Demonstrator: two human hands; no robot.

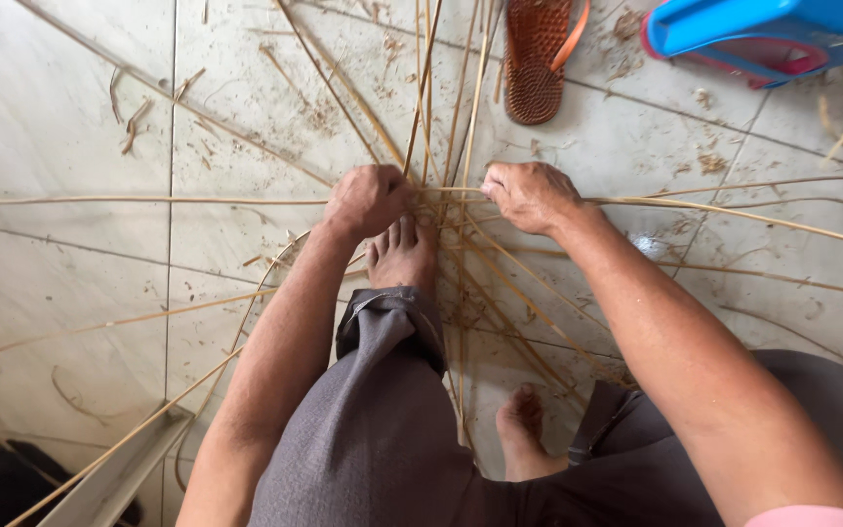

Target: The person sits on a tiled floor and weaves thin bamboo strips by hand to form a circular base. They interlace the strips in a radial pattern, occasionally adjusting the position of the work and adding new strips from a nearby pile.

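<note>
Head view, looking down at a tiled floor (70, 117) on which thin cane strips (500, 283) cross in a star; the crossing point serves as the landmark. No container is in view: the strips lie straight on the floor. Their long axes run out from the crossing in all directions: several toward the top edge, long ones to the left and right edges, others slanting down past the knees. One strip at lower left bends in a wide loop.

The left hand (368, 200) sits just left of the crossing, fingers curled shut over the strips there. The right hand (531, 195) sits just right of it, fingers closed in a pinch on a strip end; which single strip each hand grips is hard to make out, as they bunch together.

A bare foot (402, 256) presses on the strips directly below the crossing; a second bare foot (521, 429) rests well below it. Above the crossing lies an orange sandal (537, 59), sole up, and at upper right a blue plastic stool (763, 24). Cane shavings litter the floor around.
</note>
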